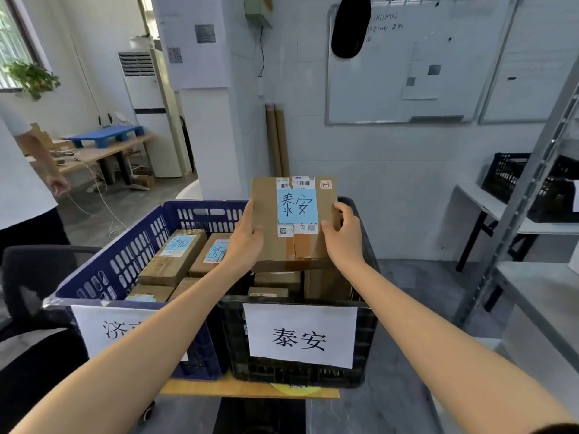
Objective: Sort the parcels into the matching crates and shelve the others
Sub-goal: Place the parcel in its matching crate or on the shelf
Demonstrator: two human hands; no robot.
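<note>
Tiled wall [391,183], parcel [266,220] over black crate [366,339], left grip [244,242], right grip [343,236] clasping its sides

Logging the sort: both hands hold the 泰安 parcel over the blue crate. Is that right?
Not the blue one. The left hand and right hand hold the 泰安 parcel over the black crate; the blue crate stands beside it. The head view shows this.
</note>
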